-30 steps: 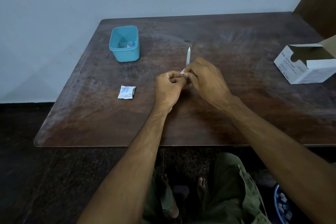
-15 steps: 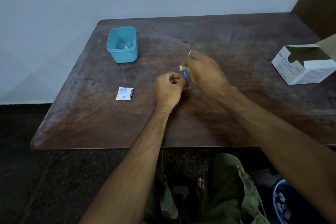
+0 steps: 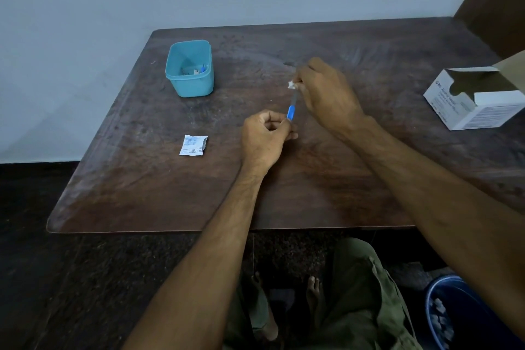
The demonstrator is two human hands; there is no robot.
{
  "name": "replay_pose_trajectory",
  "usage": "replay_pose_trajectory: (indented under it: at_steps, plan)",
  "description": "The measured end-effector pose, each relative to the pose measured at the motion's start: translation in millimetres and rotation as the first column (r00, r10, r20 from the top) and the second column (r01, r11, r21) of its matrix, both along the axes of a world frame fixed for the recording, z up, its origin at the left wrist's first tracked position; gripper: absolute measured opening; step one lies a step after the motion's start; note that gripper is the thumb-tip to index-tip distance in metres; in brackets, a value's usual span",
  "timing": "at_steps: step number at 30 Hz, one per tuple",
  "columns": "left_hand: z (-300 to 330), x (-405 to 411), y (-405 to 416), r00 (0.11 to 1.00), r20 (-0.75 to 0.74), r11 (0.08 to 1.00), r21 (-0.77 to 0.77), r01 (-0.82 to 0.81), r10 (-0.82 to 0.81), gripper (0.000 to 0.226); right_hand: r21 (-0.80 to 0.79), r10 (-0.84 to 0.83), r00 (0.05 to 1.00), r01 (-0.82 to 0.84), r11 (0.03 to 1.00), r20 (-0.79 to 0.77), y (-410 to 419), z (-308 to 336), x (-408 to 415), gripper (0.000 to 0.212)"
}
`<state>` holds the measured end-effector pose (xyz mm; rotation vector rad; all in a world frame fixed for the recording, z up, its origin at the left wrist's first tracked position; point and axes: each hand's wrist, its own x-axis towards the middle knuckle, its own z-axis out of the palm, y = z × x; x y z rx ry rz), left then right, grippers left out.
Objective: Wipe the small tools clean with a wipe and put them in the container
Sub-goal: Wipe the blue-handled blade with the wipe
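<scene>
Above the middle of the dark wooden table [image 3: 284, 193], my left hand [image 3: 264, 136] pinches the blue end of a thin small tool [image 3: 291, 111]. The tool's pale shaft slants up and away to my right hand [image 3: 326, 94], which pinches a crumpled white wipe [image 3: 291, 85] around the shaft's far part. The shaft's tip is hidden in the wipe and fingers. A teal plastic container [image 3: 189, 69] stands at the back left of the table, with a few small tools lying in its bottom.
A torn white wipe sachet [image 3: 193, 145] lies left of my left hand. An opened white cardboard box [image 3: 477, 96] sits at the table's right edge. A blue bin [image 3: 466, 312] with white scraps stands on the floor at lower right.
My right hand has slid the wipe up along the tool, away from my left hand, baring the blue end and lower shaft. The white upper part of the tool is now covered.
</scene>
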<state>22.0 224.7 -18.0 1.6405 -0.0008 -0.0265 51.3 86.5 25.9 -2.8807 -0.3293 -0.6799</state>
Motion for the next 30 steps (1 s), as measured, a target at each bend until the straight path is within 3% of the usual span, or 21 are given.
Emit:
replay_pose_trajectory:
  at_steps: [4, 10, 12, 14, 16, 18, 20, 22, 30]
  plan:
    - [-0.4, 0.2, -0.3, 1.0, -0.003, 1.0, -0.009, 0.012, -0.012, 0.008, 0.227, -0.062, 0.998, 0.065, 0.972, -0.022, -10.6, 1.4, 10.4, 0.014]
    - [0.9, 0.5, 0.2, 1.0, 0.0, 0.999, -0.042, 0.021, -0.021, 0.007, 0.333, -0.025, 1.0, 0.022, 0.943, 0.004, -9.3, -4.5, 5.3, 0.012]
    - [0.9, 0.5, 0.0, 1.0, 0.003, 0.999, -0.043, 0.028, -0.028, 0.006, 0.492, -0.085, 0.996, 0.066, 0.868, 0.017, -13.7, -3.9, 8.8, 0.012]
    - [1.0, 0.0, 0.2, 1.0, -0.002, 0.998, -0.046, 0.031, -0.031, 0.007, 0.669, -0.161, 0.987, 0.11, 0.735, 0.015, -18.4, -3.4, 11.5, 0.015]
    - [1.6, -0.1, 0.6, 1.0, 0.002, 0.998, -0.056, 0.031, -0.031, 0.008, 0.746, -0.192, 0.981, 0.112, 0.657, 0.022, -20.8, -5.0, 9.2, 0.019]
    - [1.5, 0.3, 0.6, 1.0, 0.008, 0.998, -0.064, 0.023, -0.023, 0.009, 0.693, -0.112, 0.993, 0.063, 0.718, 0.026, -17.4, -9.5, 0.9, 0.016]
    - [1.2, 0.9, 0.2, 1.0, 0.012, 0.998, -0.069, 0.013, -0.012, 0.008, 0.544, 0.025, 0.999, -0.034, 0.839, 0.023, -10.8, -15.5, -7.7, 0.01]
    - [0.7, 1.3, 0.6, 1.0, 0.013, 0.997, -0.08, 0.011, -0.01, 0.009, 0.427, 0.097, 0.995, -0.096, 0.899, 0.019, -5.1, -20.4, -10.1, 0.008]
    - [1.2, 0.4, 1.0, 1.0, -0.003, 0.996, -0.084, 0.021, -0.021, 0.01, 0.451, -0.042, 0.999, 0.024, 0.892, 0.03, -2.8, -12.4, -4.2, 0.009]
